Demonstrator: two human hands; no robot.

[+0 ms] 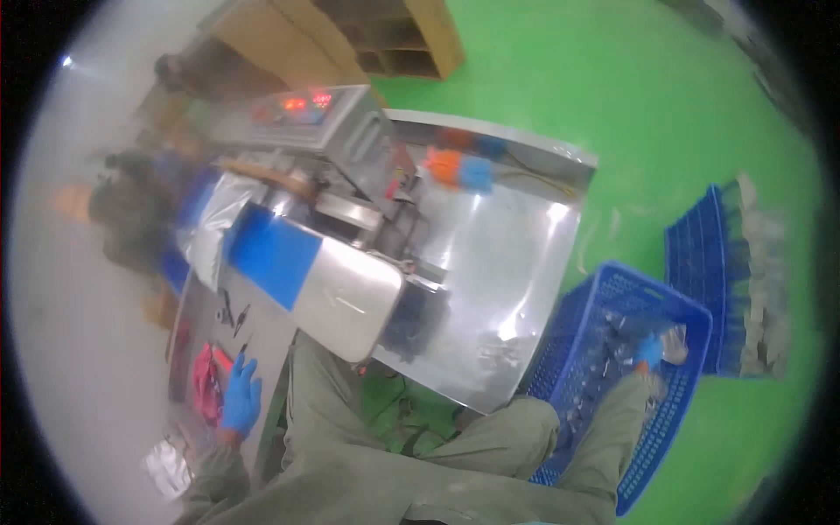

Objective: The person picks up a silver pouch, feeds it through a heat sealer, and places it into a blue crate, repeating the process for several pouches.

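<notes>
The right arm is stretched out and down into the blue crate (pixel 560 350), and there the right hand (pixel 649 352) is closed round a clear packet (pixel 674 343) by the far wall. The left arm is bent low. The left hand (pixel 241 395) is laid open, fingers spread, on the grey table (pixel 271 337), just beside a red bundle (pixel 207 382).

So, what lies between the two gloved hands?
In the head view, between left hand and right hand lie the person's olive-clad legs, the steel table corner and the blue crate wall.
</notes>
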